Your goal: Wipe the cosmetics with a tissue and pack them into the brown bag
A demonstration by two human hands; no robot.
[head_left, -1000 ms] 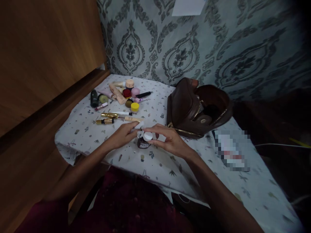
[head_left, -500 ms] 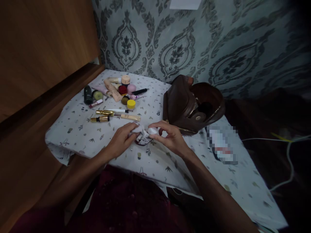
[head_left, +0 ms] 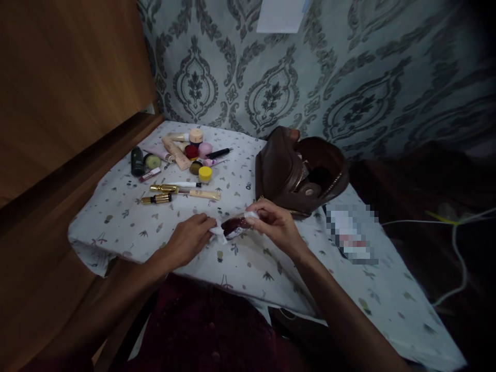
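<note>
Over the front of the table, my right hand [head_left: 278,227] has its fingers closed on the white cap end of a small dark reddish-brown bottle [head_left: 235,225], which lies sideways and carries a pale patterned label. My left hand [head_left: 189,236] pinches a crumpled white tissue [head_left: 219,233] against the bottle's other end. Part of the tissue is hidden under the left fingers. Just beyond the left hand lie a gold-and-black lipstick tube [head_left: 156,199] and a slim beige tube [head_left: 204,194].
Several cosmetics, among them a yellow-lidded jar [head_left: 205,174] and a dark green bottle [head_left: 137,161], are grouped at the back left. An unzipped brown leather bag [head_left: 277,170] stands behind my right hand. A blurred-out flat object [head_left: 351,235] lies right. Wooden furniture [head_left: 77,77] borders the left.
The tissue has slid off the bottle's middle toward its left end, baring the dark body. My hands have moved slightly apart, and the view has tilted up a little.
</note>
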